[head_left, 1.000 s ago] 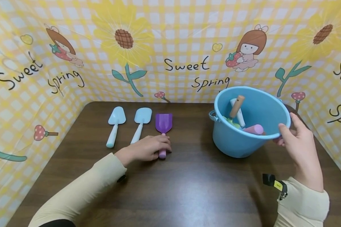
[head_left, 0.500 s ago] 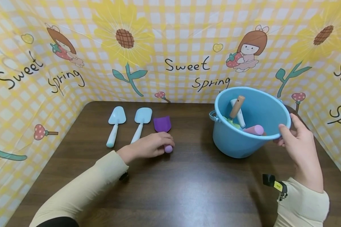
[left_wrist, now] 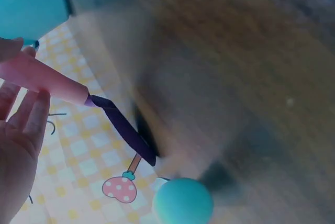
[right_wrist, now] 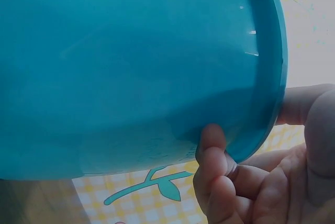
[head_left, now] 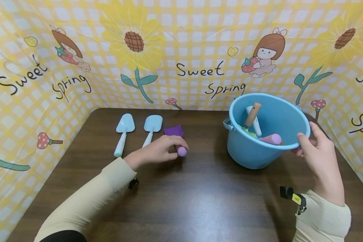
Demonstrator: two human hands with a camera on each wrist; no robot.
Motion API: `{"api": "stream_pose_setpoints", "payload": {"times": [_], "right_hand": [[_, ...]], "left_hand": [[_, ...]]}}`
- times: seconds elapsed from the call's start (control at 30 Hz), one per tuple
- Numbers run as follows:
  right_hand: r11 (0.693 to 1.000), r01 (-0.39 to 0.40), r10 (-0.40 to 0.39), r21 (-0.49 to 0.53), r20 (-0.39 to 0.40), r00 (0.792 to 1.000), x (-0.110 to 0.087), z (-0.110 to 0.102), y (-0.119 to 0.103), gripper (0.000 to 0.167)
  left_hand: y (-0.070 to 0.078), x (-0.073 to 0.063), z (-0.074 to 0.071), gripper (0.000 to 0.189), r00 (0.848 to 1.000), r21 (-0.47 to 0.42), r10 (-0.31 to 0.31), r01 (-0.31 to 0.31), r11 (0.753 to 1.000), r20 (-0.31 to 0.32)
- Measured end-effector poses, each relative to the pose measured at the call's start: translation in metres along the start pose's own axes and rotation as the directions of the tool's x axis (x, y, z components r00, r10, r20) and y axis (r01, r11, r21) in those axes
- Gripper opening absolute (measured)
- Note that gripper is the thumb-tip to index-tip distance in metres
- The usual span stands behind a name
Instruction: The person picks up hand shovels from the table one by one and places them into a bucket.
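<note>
My left hand (head_left: 158,150) grips the pink-lilac handle of a purple toy shovel (head_left: 173,130). In the left wrist view the shovel's handle (left_wrist: 49,80) lies between thumb and fingers, its dark blade (left_wrist: 125,129) slanting down to the table. At the right, a light blue bucket (head_left: 248,156) leans, and my right hand (head_left: 319,154) pinches its rim. The right wrist view has the fingers (right_wrist: 214,156) against the bucket's outer wall. Inside the bucket are a wooden-handled tool (head_left: 253,114), a white handle (head_left: 256,126) and a pink handle (head_left: 271,138).
Two light blue trowels lie left of the shovel: a pointed one (head_left: 124,134) and a squarer one (head_left: 153,124), whose handle end the left hand hides. A yellow checked cloth backdrop (head_left: 196,43) rises behind and beside the brown table (head_left: 205,195).
The left hand has lifted the shovel's handle end off the table and shifted slightly up and right, tilting the shovel. The right hand and bucket have stayed in place.
</note>
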State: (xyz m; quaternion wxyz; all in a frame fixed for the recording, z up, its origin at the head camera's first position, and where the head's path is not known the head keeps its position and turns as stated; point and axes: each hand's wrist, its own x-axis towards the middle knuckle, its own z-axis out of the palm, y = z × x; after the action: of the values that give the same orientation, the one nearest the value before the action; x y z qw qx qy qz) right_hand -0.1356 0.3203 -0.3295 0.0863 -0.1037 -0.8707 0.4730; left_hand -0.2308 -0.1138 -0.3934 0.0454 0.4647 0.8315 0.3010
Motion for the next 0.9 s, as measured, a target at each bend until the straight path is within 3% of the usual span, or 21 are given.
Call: {"api": "stream_pose_setpoints", "payload": {"times": [0.3, 0.47, 0.67, 0.9], "right_hand": [[1.000, 0.024, -0.024, 0.000, -0.005, 1.000, 0.001, 0.001, 0.001, 0.069], [1.000, 0.026, -0.026, -0.001, -0.008, 1.000, 0.000, 0.000, 0.000, 0.069], [1.000, 0.013, -0.013, -0.015, -0.010, 1.000, 0.000, 0.001, -0.001, 0.068], [1.000, 0.022, -0.022, -0.018, -0.010, 1.000, 0.000, 0.001, -0.001, 0.068]], "left_hand": [[-0.001, 0.005, -0.009, 0.031, 0.989, -0.173, -0.035, 0.010, 0.985, -0.142], [-0.001, 0.010, -0.016, 0.029, 0.980, -0.234, -0.075, 0.030, 0.972, -0.183], [-0.001, 0.014, -0.019, 0.027, 0.963, -0.359, -0.137, 0.046, 0.932, -0.233], [-0.002, 0.018, -0.026, 0.027, 0.952, -0.387, -0.156, 0.044, 0.921, -0.263]]}}
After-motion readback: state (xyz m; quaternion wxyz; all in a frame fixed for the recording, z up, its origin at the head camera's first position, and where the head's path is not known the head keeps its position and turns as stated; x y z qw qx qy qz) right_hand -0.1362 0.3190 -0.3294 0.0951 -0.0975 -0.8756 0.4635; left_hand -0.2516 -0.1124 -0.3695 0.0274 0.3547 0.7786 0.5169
